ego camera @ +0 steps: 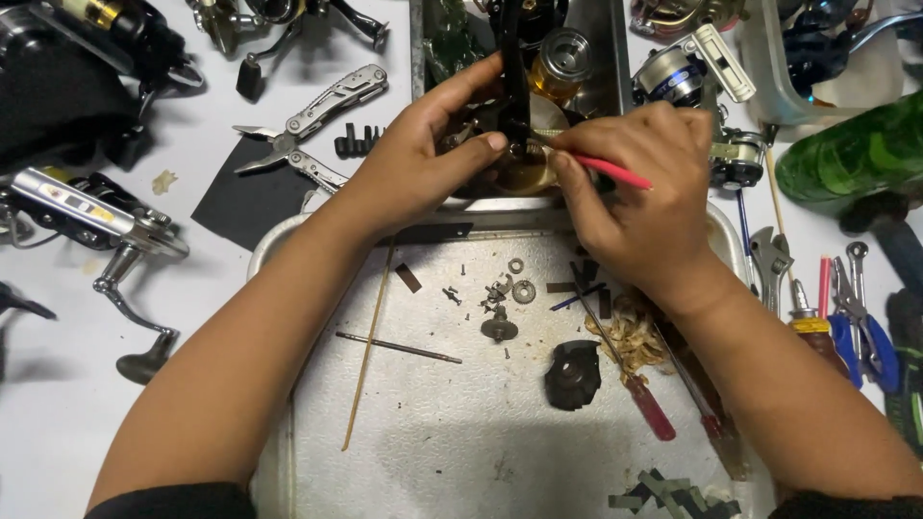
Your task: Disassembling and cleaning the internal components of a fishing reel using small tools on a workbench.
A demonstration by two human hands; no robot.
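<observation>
My left hand (423, 154) grips a dark fishing reel body (510, 115) held above the far edge of a metal tray (433, 432). My right hand (639, 187) pinches a thin red-handled tool (615, 173), its tip touching the reel's brass-coloured inner part between my thumbs. Most of the reel is hidden behind my fingers. On the tray below lie small screws and washers (510, 284), a small gear (499, 327), a black reel cover (574, 375), a thin metal rod (399, 347), a wooden stick (367, 356) and a red-handled screwdriver (639, 389).
A silver multi-tool (308, 125) lies open at the left on the white table. Other fishing reels (87, 216) sit left and at the back right (687, 82). A green bottle (856, 154), a wrench (769, 264) and pliers (860, 327) lie at the right.
</observation>
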